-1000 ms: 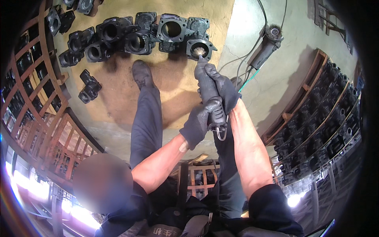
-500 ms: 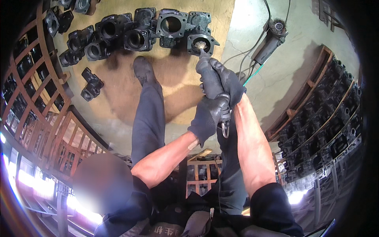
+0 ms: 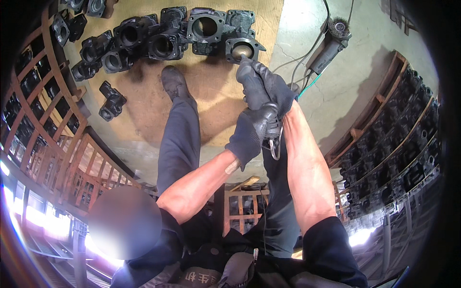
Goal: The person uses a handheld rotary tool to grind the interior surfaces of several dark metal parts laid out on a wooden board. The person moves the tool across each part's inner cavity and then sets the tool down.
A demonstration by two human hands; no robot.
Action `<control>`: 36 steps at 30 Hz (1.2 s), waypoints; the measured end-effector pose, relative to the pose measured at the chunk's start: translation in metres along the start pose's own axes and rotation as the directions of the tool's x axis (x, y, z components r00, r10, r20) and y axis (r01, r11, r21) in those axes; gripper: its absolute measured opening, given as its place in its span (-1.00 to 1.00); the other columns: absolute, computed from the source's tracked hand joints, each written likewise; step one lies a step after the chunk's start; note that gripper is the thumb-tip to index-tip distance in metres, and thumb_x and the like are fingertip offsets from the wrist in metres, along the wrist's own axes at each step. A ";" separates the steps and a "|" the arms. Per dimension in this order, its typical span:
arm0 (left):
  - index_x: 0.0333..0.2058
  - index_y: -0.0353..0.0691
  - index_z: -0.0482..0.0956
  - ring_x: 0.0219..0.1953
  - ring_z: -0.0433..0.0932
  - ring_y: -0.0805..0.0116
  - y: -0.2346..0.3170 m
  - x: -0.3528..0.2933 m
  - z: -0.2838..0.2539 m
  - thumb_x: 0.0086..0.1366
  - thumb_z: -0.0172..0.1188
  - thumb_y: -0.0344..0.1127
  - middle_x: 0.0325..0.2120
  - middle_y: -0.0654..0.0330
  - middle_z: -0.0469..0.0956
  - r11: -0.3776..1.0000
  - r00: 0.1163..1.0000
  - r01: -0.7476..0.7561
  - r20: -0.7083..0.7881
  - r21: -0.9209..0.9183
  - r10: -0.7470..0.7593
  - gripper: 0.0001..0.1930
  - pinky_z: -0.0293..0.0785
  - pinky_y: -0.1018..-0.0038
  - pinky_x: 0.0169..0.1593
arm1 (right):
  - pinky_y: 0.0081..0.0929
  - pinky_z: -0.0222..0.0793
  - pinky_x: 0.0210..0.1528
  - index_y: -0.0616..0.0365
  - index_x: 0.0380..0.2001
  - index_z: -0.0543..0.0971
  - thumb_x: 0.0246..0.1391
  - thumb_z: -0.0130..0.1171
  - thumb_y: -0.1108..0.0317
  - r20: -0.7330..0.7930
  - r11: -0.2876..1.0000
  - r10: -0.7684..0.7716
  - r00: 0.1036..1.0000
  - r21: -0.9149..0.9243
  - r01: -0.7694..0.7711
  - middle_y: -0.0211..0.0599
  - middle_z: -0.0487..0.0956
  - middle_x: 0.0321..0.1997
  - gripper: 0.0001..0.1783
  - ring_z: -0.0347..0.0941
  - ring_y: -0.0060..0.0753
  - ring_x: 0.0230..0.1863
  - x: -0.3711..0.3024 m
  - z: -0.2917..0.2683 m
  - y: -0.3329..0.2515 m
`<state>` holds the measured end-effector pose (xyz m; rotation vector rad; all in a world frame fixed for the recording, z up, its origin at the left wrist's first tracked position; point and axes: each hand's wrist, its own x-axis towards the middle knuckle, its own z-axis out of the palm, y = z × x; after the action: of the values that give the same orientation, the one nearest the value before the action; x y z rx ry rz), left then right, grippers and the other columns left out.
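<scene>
Both my gloved hands grip a dark hand-held power grinder (image 3: 254, 91). My left hand (image 3: 250, 132) holds its rear end, and my right hand (image 3: 274, 87) wraps its body further forward. The tool's tip reaches into the round bore of a black cast metal housing (image 3: 244, 48) lying on the brown mat (image 3: 211, 91). A metal hook hangs from the tool's rear, just below my left hand.
Several more black cast housings (image 3: 158, 36) lie in a row along the mat, one apart (image 3: 111, 101) at the left. A second power tool with a wire brush (image 3: 329, 45) and cables lies on the concrete floor. Wooden racks (image 3: 394, 139) loaded with castings stand on both sides.
The tool and both hands have shifted slightly up and forward, so its tip now sits in the housing's bore.
</scene>
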<state>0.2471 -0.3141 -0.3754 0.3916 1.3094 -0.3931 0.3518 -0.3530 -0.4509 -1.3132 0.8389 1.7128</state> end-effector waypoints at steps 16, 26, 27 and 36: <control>-0.34 -0.21 0.52 -0.67 0.45 0.47 0.002 -0.002 -0.014 0.34 0.13 -0.19 -0.61 0.32 0.46 0.979 0.998 0.052 0.033 -0.198 -0.046 -0.80 0.46 0.49 -0.58 | -0.29 0.57 -0.23 0.21 0.18 0.36 0.25 0.06 0.05 0.160 0.981 -0.101 0.982 0.178 0.072 -0.03 0.56 -0.12 -0.43 0.58 -0.19 -0.26 -0.014 0.002 0.020; -0.31 -0.22 0.53 -0.69 0.47 0.38 0.002 0.022 -0.025 0.32 0.13 -0.17 -0.61 0.26 0.49 0.958 0.998 0.019 0.070 -0.287 0.001 -0.78 0.49 0.38 -0.65 | -0.22 0.55 -0.22 0.20 0.13 0.38 0.22 0.09 0.08 0.189 0.973 -0.106 0.976 0.220 0.063 -0.01 0.55 -0.19 -0.47 0.56 -0.16 -0.25 0.001 0.003 0.014; -0.31 -0.22 0.53 -0.69 0.48 0.37 0.005 0.023 -0.023 0.31 0.13 -0.16 -0.61 0.25 0.49 0.963 0.999 0.020 0.054 -0.268 -0.005 -0.77 0.50 0.36 -0.66 | -0.21 0.55 -0.22 0.19 0.12 0.38 0.22 0.10 0.08 0.188 0.977 -0.107 0.976 0.202 0.068 -0.01 0.55 -0.19 -0.47 0.56 -0.16 -0.24 0.004 0.003 0.013; -0.25 -0.22 0.52 -0.62 0.54 0.32 0.006 0.032 -0.022 0.31 0.13 -0.12 -0.54 0.21 0.53 0.968 1.000 -0.004 -0.009 -0.251 0.002 -0.73 0.56 0.30 -0.65 | -0.23 0.57 -0.21 0.12 0.15 0.36 0.20 0.12 0.03 0.282 0.939 -0.069 0.957 0.343 -0.034 -0.02 0.54 -0.16 -0.44 0.56 -0.21 -0.24 0.020 -0.001 0.017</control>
<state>0.2384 -0.2995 -0.4110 0.1826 1.3483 -0.2194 0.3343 -0.3573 -0.4702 -0.8077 0.9001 1.6052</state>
